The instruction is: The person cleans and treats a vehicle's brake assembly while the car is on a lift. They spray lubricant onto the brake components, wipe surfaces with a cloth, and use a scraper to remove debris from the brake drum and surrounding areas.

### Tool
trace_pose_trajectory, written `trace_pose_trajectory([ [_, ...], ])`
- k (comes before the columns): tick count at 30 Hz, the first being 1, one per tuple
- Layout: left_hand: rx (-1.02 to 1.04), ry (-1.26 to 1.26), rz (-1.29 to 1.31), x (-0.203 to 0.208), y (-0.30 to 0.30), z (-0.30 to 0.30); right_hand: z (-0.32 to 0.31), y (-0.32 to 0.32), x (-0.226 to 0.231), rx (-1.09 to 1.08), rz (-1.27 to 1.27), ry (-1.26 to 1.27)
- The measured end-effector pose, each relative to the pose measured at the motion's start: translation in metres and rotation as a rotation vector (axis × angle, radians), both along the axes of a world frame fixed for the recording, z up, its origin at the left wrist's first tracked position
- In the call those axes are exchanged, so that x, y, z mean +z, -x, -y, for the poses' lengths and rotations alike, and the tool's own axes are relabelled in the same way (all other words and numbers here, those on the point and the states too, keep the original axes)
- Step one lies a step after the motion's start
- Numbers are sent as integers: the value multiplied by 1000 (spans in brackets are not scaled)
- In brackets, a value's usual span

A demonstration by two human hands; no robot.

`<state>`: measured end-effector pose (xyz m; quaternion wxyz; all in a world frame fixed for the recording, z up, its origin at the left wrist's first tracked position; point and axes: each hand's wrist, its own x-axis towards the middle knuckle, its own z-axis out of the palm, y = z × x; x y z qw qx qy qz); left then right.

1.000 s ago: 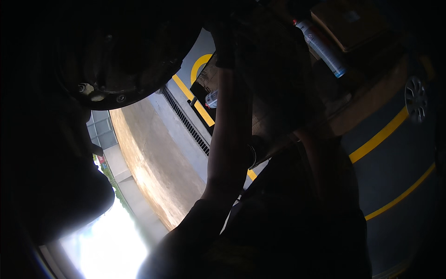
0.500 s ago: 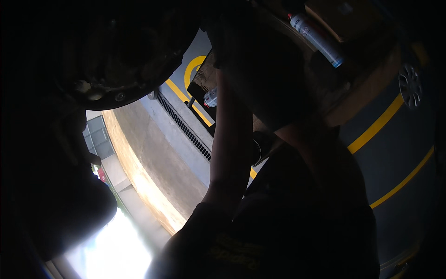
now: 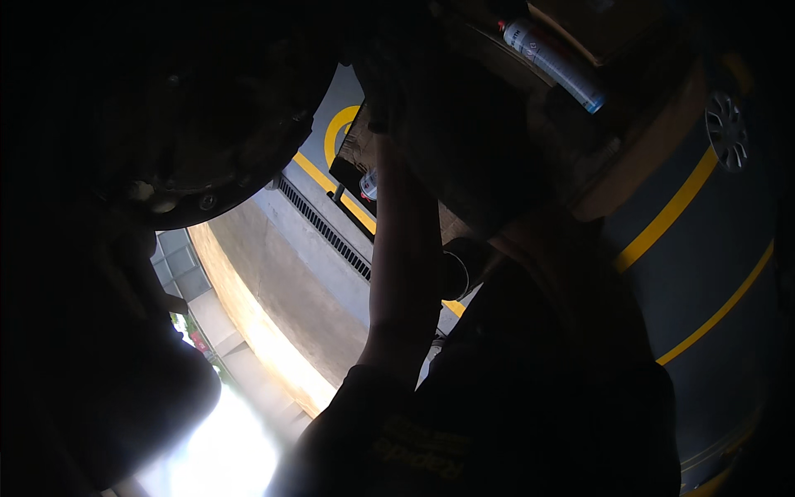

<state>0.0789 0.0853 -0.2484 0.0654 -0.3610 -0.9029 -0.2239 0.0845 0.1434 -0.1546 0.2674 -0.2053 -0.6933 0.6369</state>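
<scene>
Both my forearms reach up into deep shadow at the top middle. My left hand [image 3: 387,95] is dark, perhaps gloved, and close to the right edge of a large round dark metal part [image 3: 199,186]. A bolt head [image 3: 208,201] shows on that part's lower rim. My right hand [image 3: 472,157], also in a dark covering, lies beside and partly across the left one. Shadow hides the fingers of both hands and anything in them. Behind my left forearm a small can [image 3: 369,185] is partly visible.
A spray can [image 3: 555,65] with a red top lies at the upper right near a brown box [image 3: 584,29]. Further right are a car wheel [image 3: 727,132] and yellow floor lines [image 3: 671,207]. A drain grate [image 3: 323,228] crosses the floor at left; strong light glares at lower left.
The view has shifted slightly: the round metal part sits lower in the picture, and the spray can and wheel sit a little further left. Both forearms stay raised in nearly the same pose.
</scene>
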Motion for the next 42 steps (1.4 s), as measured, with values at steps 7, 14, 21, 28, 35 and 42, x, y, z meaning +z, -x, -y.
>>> trace_pose_trajectory([
  [7,251,-37,86,21,3,130,22,-18,3,208,14,117],
  [14,106,-8,-50,15,34,-4,-100,-23,-2,150,-35,-311],
  [21,124,92,-42,-6,7,26,-67,-39,-7,200,27,-170],
  [28,413,-55,-40,46,63,140,29,-31,21,383,42,160],
  [35,352,-139,-57,50,101,124,21,-32,12,498,114,81],
  [42,123,-2,-81,-28,67,46,-25,-60,-24,353,57,-762],
])
